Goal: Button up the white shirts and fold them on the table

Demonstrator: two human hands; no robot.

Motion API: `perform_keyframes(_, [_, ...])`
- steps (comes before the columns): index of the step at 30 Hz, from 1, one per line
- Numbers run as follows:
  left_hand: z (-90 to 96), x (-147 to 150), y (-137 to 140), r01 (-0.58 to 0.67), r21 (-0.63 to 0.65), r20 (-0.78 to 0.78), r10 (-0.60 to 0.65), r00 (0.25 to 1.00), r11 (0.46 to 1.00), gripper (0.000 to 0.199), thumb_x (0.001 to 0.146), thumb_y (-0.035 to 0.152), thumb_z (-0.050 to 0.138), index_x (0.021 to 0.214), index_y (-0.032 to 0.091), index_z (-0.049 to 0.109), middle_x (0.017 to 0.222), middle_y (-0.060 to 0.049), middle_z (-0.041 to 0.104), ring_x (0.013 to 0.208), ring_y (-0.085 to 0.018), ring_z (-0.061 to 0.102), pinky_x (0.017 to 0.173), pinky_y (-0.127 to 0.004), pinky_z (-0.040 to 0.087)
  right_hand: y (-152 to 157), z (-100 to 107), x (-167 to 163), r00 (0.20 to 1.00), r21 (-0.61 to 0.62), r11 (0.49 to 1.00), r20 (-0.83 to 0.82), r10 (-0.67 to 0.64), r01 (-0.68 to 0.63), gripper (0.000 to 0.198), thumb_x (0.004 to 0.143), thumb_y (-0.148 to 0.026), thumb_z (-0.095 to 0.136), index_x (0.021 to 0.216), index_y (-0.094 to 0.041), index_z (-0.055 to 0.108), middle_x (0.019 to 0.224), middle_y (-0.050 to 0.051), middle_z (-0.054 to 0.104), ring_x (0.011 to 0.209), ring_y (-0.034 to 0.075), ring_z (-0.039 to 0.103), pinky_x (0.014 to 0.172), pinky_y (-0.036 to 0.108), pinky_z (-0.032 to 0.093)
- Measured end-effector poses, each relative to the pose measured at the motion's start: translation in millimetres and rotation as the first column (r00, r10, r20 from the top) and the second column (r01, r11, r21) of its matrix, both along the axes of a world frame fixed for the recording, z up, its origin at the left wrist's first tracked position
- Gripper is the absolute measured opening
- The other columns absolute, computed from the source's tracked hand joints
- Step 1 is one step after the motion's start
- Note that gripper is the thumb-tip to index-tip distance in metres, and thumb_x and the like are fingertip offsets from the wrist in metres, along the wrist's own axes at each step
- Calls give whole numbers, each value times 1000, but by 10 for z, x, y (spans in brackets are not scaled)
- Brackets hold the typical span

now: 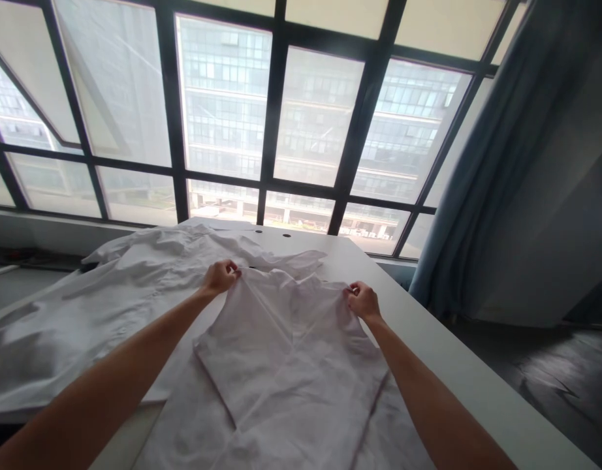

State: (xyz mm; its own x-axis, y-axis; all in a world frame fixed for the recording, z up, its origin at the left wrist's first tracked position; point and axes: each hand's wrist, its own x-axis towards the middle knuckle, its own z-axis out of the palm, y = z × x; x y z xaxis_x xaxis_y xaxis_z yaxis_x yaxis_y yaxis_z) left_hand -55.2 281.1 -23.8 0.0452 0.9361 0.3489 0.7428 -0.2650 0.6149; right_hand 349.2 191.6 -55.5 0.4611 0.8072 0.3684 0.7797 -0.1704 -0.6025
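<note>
A white garment that looks like a shirt or coat (pixel 301 352) is stretched out in front of me, its upper edge raised off the table. My left hand (pixel 221 277) pinches its far left corner, fingers closed on the cloth. At the far right corner my right hand (pixel 364 300) grips the fabric in the same way. Creases run down from both pinched corners toward the middle. The lower end of the garment passes out of the bottom of the view. Another white garment (pixel 125 287) lies spread and wrinkled to the left, partly behind my left arm.
The white table (pixel 428 346) reaches toward the window, with small dark holes in its far end. Dark-framed windows (pixel 271 98) fill the back. A blue-grey curtain (pixel 482 170) hangs at the right, above a dark floor (pixel 540 372).
</note>
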Motion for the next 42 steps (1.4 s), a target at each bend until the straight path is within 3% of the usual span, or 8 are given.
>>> perform_keyframes(8, [462, -42, -129, -203, 257, 272, 131, 953, 945, 23, 81, 33, 67, 91, 12, 71, 66, 1, 61, 62, -12, 54, 68, -23, 42, -39, 367, -344, 977, 401, 915, -207, 41, 47, 32, 86, -42, 54, 102, -15, 62, 63, 2, 66, 56, 20, 67, 61, 28, 51])
perform_keyframes(13, [594, 41, 80, -215, 215, 129, 191, 973, 953, 37, 96, 36, 51, 118, 9, 63, 97, -8, 72, 89, -17, 64, 88, -28, 44, 213, 565, -444, 992, 299, 954, -123, 32, 7, 40, 93, -38, 46, 121, -11, 58, 87, 11, 73, 81, 23, 71, 81, 32, 52])
perform_keyframes(17, [286, 77, 87, -128, -23, -95, 125, 988, 991, 59, 86, 34, 65, 137, 8, 50, 122, -18, 68, 115, -29, 62, 96, -34, 44, 171, 424, -532, 993, -90, 994, 93, 71, -63, 65, 87, -30, 56, 145, -5, 39, 131, 22, 60, 120, 28, 59, 101, 35, 43])
perform_keyframes(24, [-610, -145, -539, 229, -120, -501, -258, 826, 966, 70, 92, 58, 42, 149, 17, 42, 157, -14, 35, 144, -30, 34, 117, -46, 26, -518, -177, -711, 858, -536, 818, 301, 416, -208, 63, 96, -47, 45, 150, -16, 39, 156, 15, 37, 144, 27, 34, 116, 41, 26])
perform_keyframes(28, [-822, -302, -880, 270, -159, -562, -313, 766, 949, 65, 99, 55, 25, 151, 18, 39, 161, -12, 26, 149, -27, 21, 120, -51, 15, -834, -326, -721, 852, -571, 803, 325, 411, -170, 63, 102, -50, 26, 154, -16, 31, 163, 11, 23, 151, 26, 15, 119, 48, 13])
perform_keyframes(33, [-762, -323, -1184, 254, -233, -574, -344, 743, 939, 63, 100, 54, 25, 152, 20, 38, 160, -12, 29, 150, -27, 20, 121, -50, 13, -1051, -365, -693, 845, -584, 796, 338, 414, -156, 65, 101, -52, 23, 156, -16, 27, 164, 11, 19, 152, 24, 12, 119, 48, 11])
perform_keyframes(39, [-737, -347, -1605, 241, -229, -559, -330, 761, 943, 61, 100, 50, 30, 152, 20, 37, 156, -15, 37, 149, -29, 21, 119, -53, 16, -1309, -335, -756, 863, -388, 921, 450, 231, -44, 59, 102, -45, 28, 148, -12, 41, 155, 16, 38, 144, 27, 30, 116, 44, 23])
perform_keyframes(42, [-751, -461, -1850, 150, -186, -562, -230, 794, 971, 59, 99, 45, 33, 151, 18, 38, 157, -17, 33, 148, -31, 25, 117, -53, 20, -1513, -249, -729, 897, -372, 927, 423, 128, 44, 54, 98, -41, 39, 138, -7, 52, 143, 23, 49, 133, 33, 45, 106, 44, 38])
